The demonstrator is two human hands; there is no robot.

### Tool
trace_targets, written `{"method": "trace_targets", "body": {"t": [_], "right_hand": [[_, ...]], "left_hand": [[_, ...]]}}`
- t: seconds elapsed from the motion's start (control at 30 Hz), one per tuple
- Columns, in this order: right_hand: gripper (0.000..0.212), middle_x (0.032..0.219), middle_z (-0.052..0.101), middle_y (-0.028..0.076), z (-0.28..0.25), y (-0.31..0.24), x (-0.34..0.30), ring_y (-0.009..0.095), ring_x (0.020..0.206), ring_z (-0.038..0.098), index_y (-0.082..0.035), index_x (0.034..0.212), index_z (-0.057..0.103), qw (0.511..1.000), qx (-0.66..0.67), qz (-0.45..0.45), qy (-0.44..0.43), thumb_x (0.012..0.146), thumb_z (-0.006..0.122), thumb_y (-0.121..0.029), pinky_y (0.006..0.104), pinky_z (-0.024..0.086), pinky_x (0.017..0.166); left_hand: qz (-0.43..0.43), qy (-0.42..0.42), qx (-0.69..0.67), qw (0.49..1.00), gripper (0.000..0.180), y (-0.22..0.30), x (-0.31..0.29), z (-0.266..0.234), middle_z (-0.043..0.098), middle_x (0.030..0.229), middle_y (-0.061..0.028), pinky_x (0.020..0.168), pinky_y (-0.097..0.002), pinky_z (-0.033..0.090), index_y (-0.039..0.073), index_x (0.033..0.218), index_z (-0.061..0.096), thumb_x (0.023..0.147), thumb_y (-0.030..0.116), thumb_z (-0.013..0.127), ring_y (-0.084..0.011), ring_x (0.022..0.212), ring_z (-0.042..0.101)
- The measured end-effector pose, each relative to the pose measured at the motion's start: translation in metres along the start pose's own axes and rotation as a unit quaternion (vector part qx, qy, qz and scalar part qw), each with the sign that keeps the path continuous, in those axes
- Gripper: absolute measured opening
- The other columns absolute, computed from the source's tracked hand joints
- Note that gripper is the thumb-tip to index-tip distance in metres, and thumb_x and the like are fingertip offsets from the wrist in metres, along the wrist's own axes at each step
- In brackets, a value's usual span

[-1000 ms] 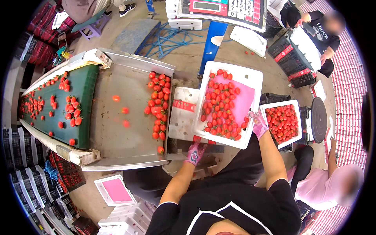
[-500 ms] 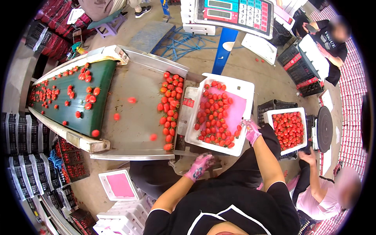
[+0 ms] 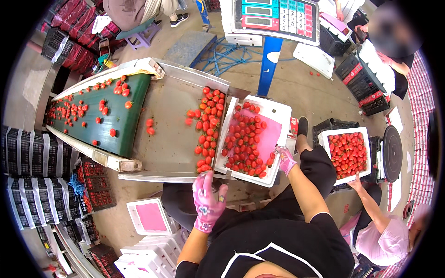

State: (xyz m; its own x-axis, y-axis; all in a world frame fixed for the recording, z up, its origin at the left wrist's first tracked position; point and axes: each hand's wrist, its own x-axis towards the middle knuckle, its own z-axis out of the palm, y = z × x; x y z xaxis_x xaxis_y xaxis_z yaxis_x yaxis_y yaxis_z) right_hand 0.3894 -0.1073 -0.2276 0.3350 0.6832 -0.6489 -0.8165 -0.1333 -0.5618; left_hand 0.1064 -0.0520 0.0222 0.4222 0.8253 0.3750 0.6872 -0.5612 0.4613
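Observation:
My left hand (image 3: 208, 202), in a pink flowered glove, is raised beside the near end of the metal chute tray (image 3: 167, 157). Its thumb and fingers are apart, and nothing shows in it. Small red tomatoes (image 3: 211, 123) lie banked along the tray's right end. My right hand (image 3: 285, 160), gloved in pink too, is closed on the right rim of a white foam box (image 3: 282, 111). That box stands against the chute's end, lined with a pink sheet (image 3: 269, 139) and partly filled with tomatoes (image 3: 243, 146). Fingertips inside its rim are partly hidden.
A green conveyor belt (image 3: 125, 106) carries tomatoes to the tray from the left. A scale display (image 3: 278, 18) stands on a blue post beyond the box. At right, a co-worker's hand (image 3: 356, 182) touches a full tomato box (image 3: 347, 155). Empty foam boxes (image 3: 148, 217) stand lower left.
My left hand has risen toward the tray's near corner, its fingers spreading. The foam box has shifted left against the chute, with my right hand on it. Loose tomatoes have rolled along the tray.

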Motion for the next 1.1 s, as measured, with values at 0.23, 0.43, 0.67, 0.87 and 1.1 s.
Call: {"method": "trace_targets", "body": {"t": [0.23, 0.43, 0.67, 0.87, 1.1], "right_hand": [[0.023, 0.076, 0.056, 0.005, 0.006, -0.002, 0.008, 0.021, 0.07, 0.061, -0.007, 0.102, 0.049, 0.998, 0.054, -0.02, -0.005, 0.082, 0.058, 0.0, 0.0362, 0.054, 0.06], [0.026, 0.079, 0.057, 0.005, 0.001, 0.014, 0.011, 0.021, 0.071, 0.061, -0.008, 0.104, 0.05, 0.997, 0.069, 0.014, -0.034, 0.082, 0.06, -0.001, 0.0368, 0.054, 0.06], [0.026, 0.083, 0.059, 0.005, 0.006, 0.017, -0.004, 0.019, 0.073, 0.06, -0.008, 0.103, 0.052, 0.988, 0.125, 0.013, -0.092, 0.081, 0.063, 0.001, 0.0354, 0.054, 0.069], [0.02, 0.078, 0.057, 0.006, -0.002, 0.022, 0.005, 0.019, 0.074, 0.059, -0.005, 0.098, 0.052, 0.982, 0.168, -0.02, -0.084, 0.081, 0.059, 0.004, 0.0332, 0.053, 0.073], [0.01, 0.076, 0.055, 0.006, -0.016, 0.022, 0.019, 0.017, 0.072, 0.057, -0.002, 0.093, 0.053, 0.984, 0.123, -0.044, -0.12, 0.083, 0.054, 0.001, 0.0311, 0.051, 0.068]], "left_hand": [[0.074, -0.116, -0.021, 0.99, 0.018, -0.003, -0.016, 0.032, 0.059, 0.084, -0.0104, 0.069, -0.0413, 0.048, 0.007, 0.094, 0.06, 0.077, 0.009, 0.064, -0.0309, 0.081, 0.057], [0.155, -0.245, -0.033, 0.956, 0.02, 0.0, -0.032, 0.068, 0.057, 0.076, -0.0075, 0.062, -0.0415, 0.047, 0.009, 0.094, 0.058, 0.075, 0.009, 0.061, -0.0279, 0.077, 0.057], [0.121, -0.348, 0.12, 0.922, 0.025, -0.037, -0.064, 0.125, 0.058, 0.097, -0.0116, 0.065, -0.0428, 0.049, 0.009, 0.102, 0.058, 0.077, 0.009, 0.057, -0.0301, 0.083, 0.06], [0.1, -0.405, 0.098, 0.904, 0.033, -0.03, -0.041, 0.115, 0.057, 0.099, -0.0116, 0.063, -0.042, 0.051, 0.009, 0.107, 0.056, 0.076, 0.017, 0.062, -0.0306, 0.081, 0.061], [0.116, -0.38, 0.067, 0.915, 0.034, -0.033, -0.051, 0.122, 0.057, 0.099, -0.0114, 0.069, -0.0438, 0.05, 0.008, 0.109, 0.054, 0.078, 0.02, 0.061, -0.0308, 0.084, 0.06]]}}
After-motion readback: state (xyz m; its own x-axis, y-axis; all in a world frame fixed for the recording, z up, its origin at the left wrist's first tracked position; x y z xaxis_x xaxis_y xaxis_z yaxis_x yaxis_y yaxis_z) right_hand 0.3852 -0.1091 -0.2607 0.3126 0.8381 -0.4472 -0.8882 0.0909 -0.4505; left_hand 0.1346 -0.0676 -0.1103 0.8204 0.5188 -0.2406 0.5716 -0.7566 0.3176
